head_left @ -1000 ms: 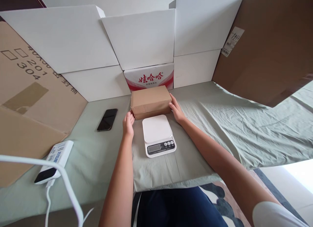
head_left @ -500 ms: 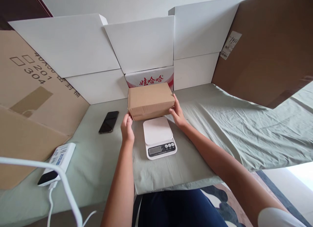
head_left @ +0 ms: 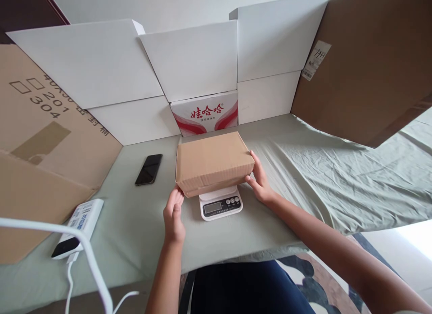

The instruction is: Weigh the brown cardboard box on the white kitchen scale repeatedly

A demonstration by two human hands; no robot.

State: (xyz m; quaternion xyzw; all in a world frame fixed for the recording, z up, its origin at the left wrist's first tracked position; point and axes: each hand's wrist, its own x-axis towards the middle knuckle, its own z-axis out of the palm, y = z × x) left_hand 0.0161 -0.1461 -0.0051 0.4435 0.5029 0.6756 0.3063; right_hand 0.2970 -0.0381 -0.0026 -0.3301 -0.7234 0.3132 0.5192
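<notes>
Both hands, left hand (head_left: 173,215) and right hand (head_left: 260,184), fingers clasping its ends, have brought the plain cardboard box (head_left: 212,163) forward over the white kitchen scale (head_left: 220,202).

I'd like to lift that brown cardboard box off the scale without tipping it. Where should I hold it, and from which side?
Grip the brown cardboard box by its two short ends, one hand coming in from each side, as the left hand and right hand do. The box is wide and flat, overhangs the kitchen scale, and its long faces are too broad for one hand, so end grips should keep it level.
</notes>
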